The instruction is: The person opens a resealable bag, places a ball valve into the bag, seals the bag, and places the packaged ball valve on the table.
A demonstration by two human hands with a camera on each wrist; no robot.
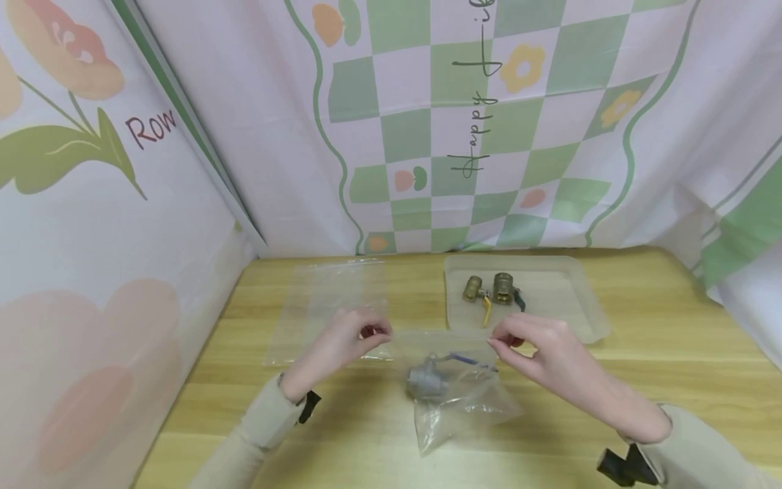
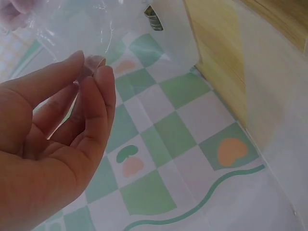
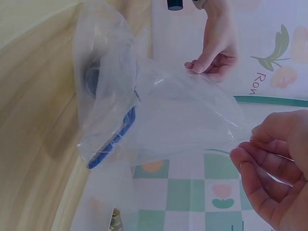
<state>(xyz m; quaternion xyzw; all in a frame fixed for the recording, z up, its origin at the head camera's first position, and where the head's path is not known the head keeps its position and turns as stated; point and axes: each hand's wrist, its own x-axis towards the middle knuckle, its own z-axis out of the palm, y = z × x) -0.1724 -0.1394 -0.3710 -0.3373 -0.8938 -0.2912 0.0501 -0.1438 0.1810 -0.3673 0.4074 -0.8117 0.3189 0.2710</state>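
In the head view, the left hand point(image 1: 342, 343) and the right hand point(image 1: 552, 356) are raised apart over the bench point(image 1: 348, 441), each pinching a top corner of a clear bag point(image 1: 449, 418) between thumb and fingertips, so that its upper edge spans from one hand to the other. The grey valve point(image 1: 425, 382) is inside that bag, below the hands' fingertips and between them, nearer the left hand; its blue lever point(image 1: 464, 358) reaches from the valve toward the right hand. Whether the bag's bottom touches the bench, I cannot tell. Flat clear plastic point(image 1: 330, 302) lies just beyond the left hand, partly covered by it. Beyond the right hand's fingertips sits a translucent tray point(image 1: 559, 272), holding a brass valve with a yellow lever point(image 1: 473, 288) and, beside it, a larger brass valve with a dark lever point(image 1: 504, 288). In the left wrist view, the left hand's thumb and fingers are bent together on the plastic, which spreads away from the tips toward the right hand, only partly seen. In the right wrist view, the right hand's thumb and forefinger nip the bag's corner; the blue lever and the blurred valve body hang well apart from that hand, down in the bag, with the left hand at the opposite corner.
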